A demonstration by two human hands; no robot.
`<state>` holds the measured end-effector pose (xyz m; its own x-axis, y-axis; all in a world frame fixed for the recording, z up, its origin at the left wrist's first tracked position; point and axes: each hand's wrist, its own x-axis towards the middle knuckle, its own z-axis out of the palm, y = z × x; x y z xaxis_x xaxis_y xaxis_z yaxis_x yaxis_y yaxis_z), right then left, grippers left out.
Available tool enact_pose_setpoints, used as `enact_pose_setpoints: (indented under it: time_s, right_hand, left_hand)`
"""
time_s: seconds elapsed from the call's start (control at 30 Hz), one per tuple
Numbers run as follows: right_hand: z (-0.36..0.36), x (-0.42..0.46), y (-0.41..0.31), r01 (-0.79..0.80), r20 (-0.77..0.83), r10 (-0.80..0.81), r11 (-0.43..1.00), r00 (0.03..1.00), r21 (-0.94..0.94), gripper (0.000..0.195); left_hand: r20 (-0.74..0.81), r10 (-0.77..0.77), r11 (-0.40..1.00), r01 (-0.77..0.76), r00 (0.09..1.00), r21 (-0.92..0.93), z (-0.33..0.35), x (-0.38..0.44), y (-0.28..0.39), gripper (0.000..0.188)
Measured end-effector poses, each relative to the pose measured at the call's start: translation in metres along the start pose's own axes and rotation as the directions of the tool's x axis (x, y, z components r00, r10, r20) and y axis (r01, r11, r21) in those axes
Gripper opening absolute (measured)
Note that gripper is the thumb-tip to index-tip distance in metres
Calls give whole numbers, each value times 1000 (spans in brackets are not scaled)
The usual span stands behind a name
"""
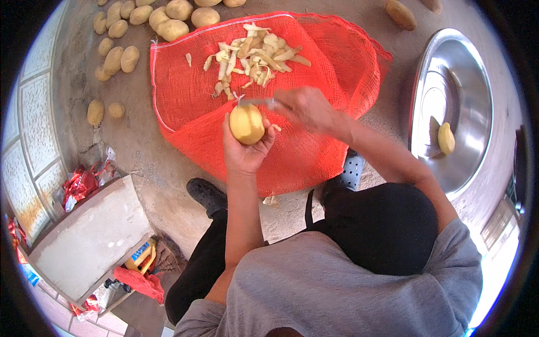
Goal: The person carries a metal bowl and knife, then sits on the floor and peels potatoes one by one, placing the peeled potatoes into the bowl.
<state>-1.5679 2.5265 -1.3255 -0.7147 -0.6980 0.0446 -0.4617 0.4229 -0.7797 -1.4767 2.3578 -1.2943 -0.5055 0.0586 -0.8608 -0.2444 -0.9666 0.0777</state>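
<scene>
A mostly peeled potato (247, 125) rests in my left hand (244, 153), the fingers curled round its lower sides. A darker strip runs down its pale yellow surface. My right hand (304, 107), blurred, grips a peeler (259, 101) whose head lies at the top of the potato. I cannot tell the peeler's exact shape. Both hands are above a red mesh sack (185, 99) spread on the floor. Beyond them, a heap of potato peelings (257, 52) lies on the sack. To the right, a peeled potato (446, 138) sits inside a shiny metal basin (467, 164).
Several unpeeled potatoes (172, 29) lie on the floor at the far left, another potato (400, 14) at the far right. A low table (94, 236) stands at the lower left, with a yellow container (143, 258) under its edge. A tiled wall (38, 122) bounds the left side.
</scene>
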Motion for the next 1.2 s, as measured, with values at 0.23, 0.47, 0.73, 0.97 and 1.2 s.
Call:
enact_pose_setpoints:
  time_s: [0.23, 0.47, 0.73, 0.97, 1.2]
  right_hand:
    - [-11, -7, -33, 95, 128, -96, 995, 987, 19, 25]
    - [9, 6, 11, -129, 77, 136, 988, 988, -87, 37]
    - [-12, 0, -11, -144, -60, 147, 988, 987, 51, 30]
    - [-17, -1, -41, -40, -34, 38, 998, 999, -55, 29]
    - [-19, 2, -27, -99, -148, 85, 991, 985, -86, 23]
  left_hand:
    - [161, -74, 997, 73, 984, 8, -14, 2, 18, 58]
    - [266, -78, 983, 29, 961, 182, -9, -6, 8, 59]
    - [259, 189, 939, -252, 947, 233, -8, -11, -1, 73]
    - [363, 226, 901, -335, 904, 275, -15, -7, 4, 73]
    - [343, 346, 751, -477, 873, 456, -15, -9, 4, 66]
